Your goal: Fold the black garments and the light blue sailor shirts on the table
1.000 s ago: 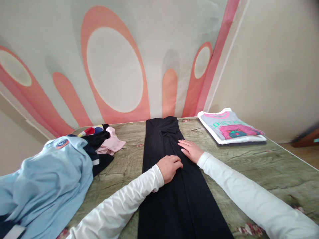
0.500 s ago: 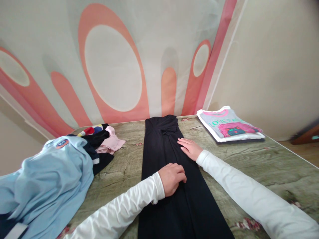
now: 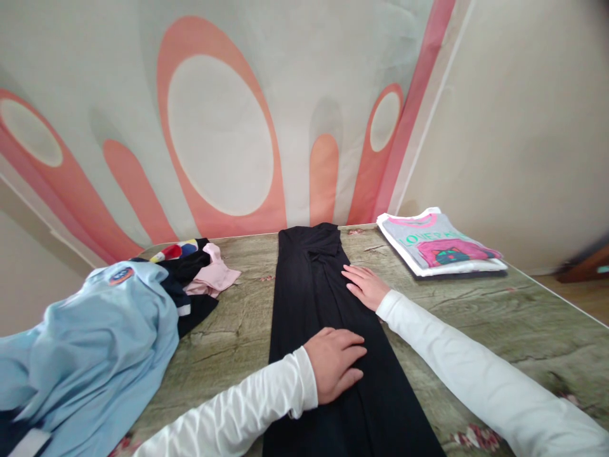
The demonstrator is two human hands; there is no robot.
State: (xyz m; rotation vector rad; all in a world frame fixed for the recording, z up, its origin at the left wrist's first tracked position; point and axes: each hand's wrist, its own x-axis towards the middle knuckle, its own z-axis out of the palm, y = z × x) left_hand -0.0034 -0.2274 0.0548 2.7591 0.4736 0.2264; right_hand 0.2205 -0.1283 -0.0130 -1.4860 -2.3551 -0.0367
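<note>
While the black garment lies flat down the middle of the table, its long axis runs straight away from the person, with the narrow, creased end at the far edge by the wall and the wider end at the near edge. The left hand rests on it palm down, fingers loosely spread, holding nothing. The right hand lies flat farther up, near the garment's right edge, also empty. Bare tabletop flanks both long sides. A folded T-shirt sits at the far right corner; a heap with a blue shirt fills the left.
</note>
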